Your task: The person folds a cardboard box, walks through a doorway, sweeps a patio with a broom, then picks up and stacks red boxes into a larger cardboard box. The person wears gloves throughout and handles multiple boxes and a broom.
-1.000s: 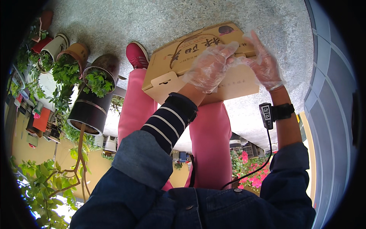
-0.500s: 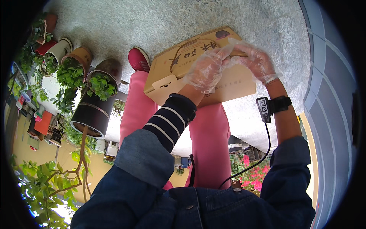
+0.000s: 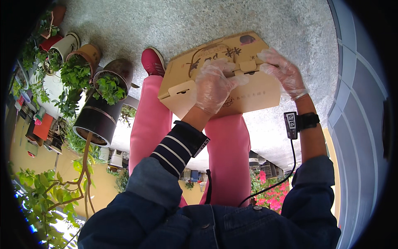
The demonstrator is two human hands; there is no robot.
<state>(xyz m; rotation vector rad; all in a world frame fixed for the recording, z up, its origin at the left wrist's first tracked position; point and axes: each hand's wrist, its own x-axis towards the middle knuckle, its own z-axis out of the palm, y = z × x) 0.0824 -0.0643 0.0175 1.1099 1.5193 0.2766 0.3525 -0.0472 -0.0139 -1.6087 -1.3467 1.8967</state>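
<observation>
A tan cardboard box with dark printing rests across my pink-trousered thighs. My left hand, in a thin clear glove, presses on the box's top near the folded handle tab, fingers curled over it. Also gloved, my right hand grips the box's right upper edge beside the tab. A small black device is strapped to my right wrist, with a cable running down to my denim jacket. My red shoe shows beyond the box on the grey ground.
Several potted plants stand at the left: a dark pot, a tan pot and a white pot. Speckled grey ground lies ahead. A grey panelled wall curves along the right. Pink flowers show below.
Both hands have shifted along the box's top; the left hand has closed over the handle tab and the right hand has moved to the right upper edge. The box sits slightly lower in view.
</observation>
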